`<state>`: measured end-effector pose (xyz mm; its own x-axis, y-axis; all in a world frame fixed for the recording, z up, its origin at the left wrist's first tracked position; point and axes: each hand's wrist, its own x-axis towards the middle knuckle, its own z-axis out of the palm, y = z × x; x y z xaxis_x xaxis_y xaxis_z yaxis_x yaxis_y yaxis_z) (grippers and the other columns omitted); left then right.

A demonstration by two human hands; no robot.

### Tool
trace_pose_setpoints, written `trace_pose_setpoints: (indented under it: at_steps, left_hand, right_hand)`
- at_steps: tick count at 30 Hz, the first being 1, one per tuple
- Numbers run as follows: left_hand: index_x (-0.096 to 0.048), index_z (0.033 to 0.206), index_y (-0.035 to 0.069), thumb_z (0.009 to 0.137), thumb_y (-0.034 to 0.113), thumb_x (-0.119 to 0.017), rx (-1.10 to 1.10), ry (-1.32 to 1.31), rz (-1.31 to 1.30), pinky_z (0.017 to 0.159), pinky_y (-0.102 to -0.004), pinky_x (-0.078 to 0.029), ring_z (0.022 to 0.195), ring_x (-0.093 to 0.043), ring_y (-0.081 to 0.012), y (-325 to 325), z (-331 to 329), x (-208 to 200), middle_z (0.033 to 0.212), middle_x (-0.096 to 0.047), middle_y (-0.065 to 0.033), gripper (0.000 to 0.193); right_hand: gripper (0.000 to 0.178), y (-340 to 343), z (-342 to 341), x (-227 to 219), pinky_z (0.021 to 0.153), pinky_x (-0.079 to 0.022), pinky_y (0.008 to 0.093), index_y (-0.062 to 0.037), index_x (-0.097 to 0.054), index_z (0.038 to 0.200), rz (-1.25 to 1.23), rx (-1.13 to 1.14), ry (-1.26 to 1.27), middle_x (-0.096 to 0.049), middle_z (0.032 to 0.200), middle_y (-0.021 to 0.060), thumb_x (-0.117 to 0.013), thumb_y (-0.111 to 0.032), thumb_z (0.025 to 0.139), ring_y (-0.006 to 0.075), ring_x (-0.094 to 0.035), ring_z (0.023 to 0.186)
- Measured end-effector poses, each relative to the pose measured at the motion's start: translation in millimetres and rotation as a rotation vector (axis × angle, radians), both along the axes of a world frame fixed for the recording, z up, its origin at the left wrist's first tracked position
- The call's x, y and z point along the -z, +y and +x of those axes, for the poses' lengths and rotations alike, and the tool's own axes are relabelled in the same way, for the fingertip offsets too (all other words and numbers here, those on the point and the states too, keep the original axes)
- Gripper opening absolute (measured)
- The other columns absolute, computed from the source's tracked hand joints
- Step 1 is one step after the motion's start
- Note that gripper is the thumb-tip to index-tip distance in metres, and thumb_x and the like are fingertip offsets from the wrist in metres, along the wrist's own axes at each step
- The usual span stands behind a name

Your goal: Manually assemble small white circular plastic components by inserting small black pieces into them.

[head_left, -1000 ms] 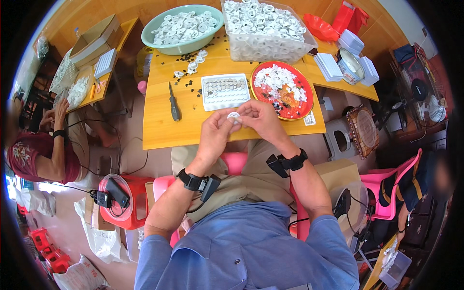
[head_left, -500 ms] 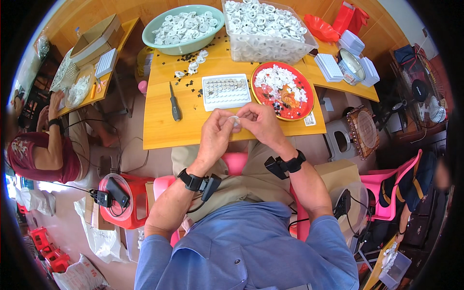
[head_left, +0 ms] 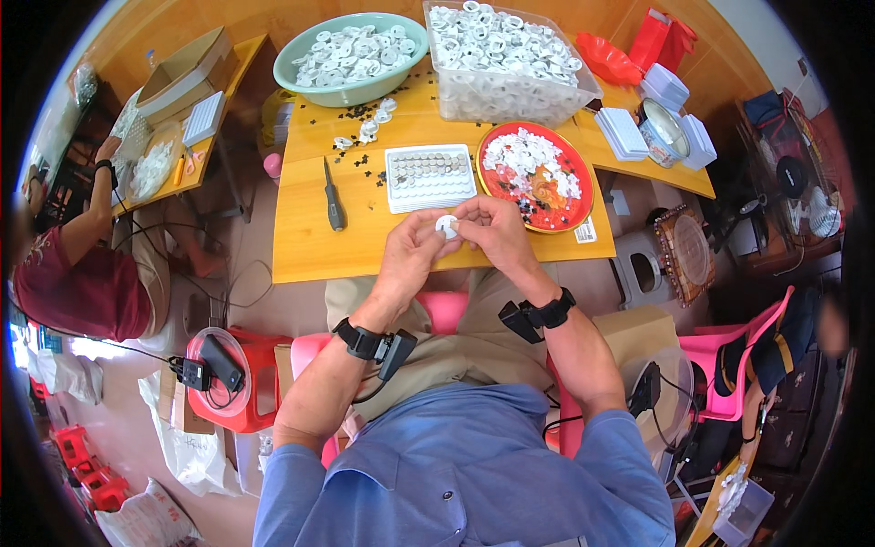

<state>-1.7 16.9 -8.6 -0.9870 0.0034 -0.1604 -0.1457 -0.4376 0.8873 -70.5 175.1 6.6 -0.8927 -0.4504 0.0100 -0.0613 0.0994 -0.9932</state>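
Observation:
Just past the table's front edge, a round white plastic disc (head_left: 446, 226) with a small dark slot is pinched between my two hands. My left hand (head_left: 412, 252) grips its left side with thumb and fingers. Closed on its right edge is my right hand (head_left: 493, 233). Beyond them lies a white tray (head_left: 439, 195) with rows of small round parts in its far half. A red round plate (head_left: 591, 187) of small white and black pieces stands to the right. To the left rests a screwdriver (head_left: 334, 208) with a dark handle.
At the back stand a green basin (head_left: 351, 94) and a clear bin (head_left: 510, 108), both heaped with white plastic parts. Small black pieces (head_left: 346, 113) lie scattered nearby. Stacked white trays (head_left: 622, 135) sit at right. A co-worker (head_left: 82, 264) sits at the left table.
The disc has turned to show its flat face, and my fingers have shifted around it. At left, the co-worker's arm has reached farther forward. The view has shifted slightly.

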Motion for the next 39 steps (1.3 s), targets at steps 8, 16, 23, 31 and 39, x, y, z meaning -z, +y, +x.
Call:
trace_pose_setpoints:
  at_steps: [8,16,23,31,39]
  left_hand:
    - [-0.046,0.126,-0.003,0.100,0.004,-0.052,-0.028,0.082,-0.053,0.091,-0.0275,-0.055,0.105,-0.068,-0.0208,2.3,0.9,-2.6,0.115,-0.066,-0.0162,0.028]
    - [-0.049,0.124,-0.005,0.101,0.002,-0.049,-0.071,0.185,-0.046,0.095,-0.0316,-0.055,0.106,-0.066,-0.0208,4.4,-1.9,2.7,0.118,-0.064,-0.0166,0.024]
    - [-0.051,0.130,-0.005,0.100,0.000,-0.051,-0.009,0.053,0.259,0.098,-0.0348,-0.054,0.112,-0.063,-0.0221,-2.4,-3.1,-0.4,0.124,-0.061,-0.0157,0.031]
    - [-0.045,0.138,0.001,0.097,-0.001,-0.055,-0.076,0.075,0.277,0.096,-0.0334,-0.055,0.111,-0.062,-0.0205,-6.9,-6.6,-6.7,0.118,-0.061,-0.0107,0.042]
    - [-0.049,0.134,0.001,0.098,0.005,-0.058,-0.054,-0.003,0.326,0.094,-0.0297,-0.053,0.111,-0.062,-0.0164,-1.2,2.4,1.4,0.123,-0.062,-0.0105,0.037]
  right_hand:
    - [0.016,1.6,-0.6,-6.5,0.064,-0.051,0.0237,0.0043,-0.067,0.094,0.007,-0.037,0.036,-0.071,0.081,0.0074,-0.068,-0.008,0.085,0.0091,-0.065,0.071]
    - [0.017,1.2,3.0,-6.2,0.065,-0.052,0.0235,0.0042,-0.065,0.098,-0.031,-0.050,0.108,-0.071,0.083,0.0071,-0.067,-0.007,0.085,0.0094,-0.067,0.073]
    - [0.016,3.6,1.4,3.8,0.062,-0.050,0.0244,0.0008,-0.066,0.099,0.027,0.071,0.245,-0.069,0.086,0.0052,-0.069,-0.006,0.085,0.0081,-0.064,0.072]
    - [0.022,-9.4,8.8,-10.1,0.056,-0.045,0.0249,-0.0015,-0.064,0.095,0.121,0.057,0.663,-0.062,0.087,0.0064,-0.076,-0.001,0.076,0.0121,-0.057,0.064]
    - [0.021,-9.3,18.9,-5.5,0.056,-0.047,0.0280,-0.0014,-0.064,0.090,0.192,0.095,0.796,-0.061,0.085,0.0085,-0.077,0.003,0.075,0.0172,-0.059,0.064]
